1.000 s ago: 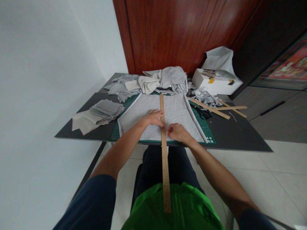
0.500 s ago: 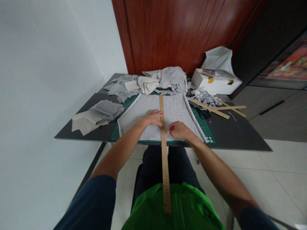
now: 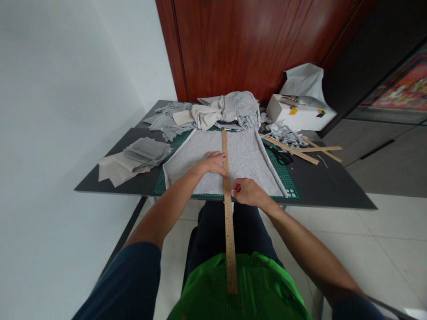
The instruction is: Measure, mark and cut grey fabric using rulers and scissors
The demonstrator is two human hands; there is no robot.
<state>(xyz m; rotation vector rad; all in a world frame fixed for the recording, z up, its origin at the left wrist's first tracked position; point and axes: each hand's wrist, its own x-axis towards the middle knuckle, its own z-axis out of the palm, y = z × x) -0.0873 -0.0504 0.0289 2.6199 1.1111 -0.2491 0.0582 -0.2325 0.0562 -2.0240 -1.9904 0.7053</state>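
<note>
A long wooden ruler [image 3: 228,222] lies lengthwise over a grey fabric panel [image 3: 245,153] on a green cutting mat [image 3: 287,175], its near end overhanging the table above my lap. My left hand [image 3: 213,162] lies flat on the fabric, fingertips pressing the ruler's left edge. My right hand [image 3: 246,192] sits at the ruler's right edge near the fabric's front hem, fingers pinched together. Whether anything small is in the pinch is not visible.
Folded grey cloth pieces [image 3: 147,151] lie at the left of the dark table [image 3: 330,186]. A heap of grey fabric [image 3: 227,109] sits at the back. To the right are black scissors [image 3: 282,156], wooden sticks [image 3: 300,153], fabric scraps and a white box [image 3: 300,116].
My right hand has slid a little toward me along the ruler's right edge, to the fabric's front hem. My left hand and the ruler have stayed put.
</note>
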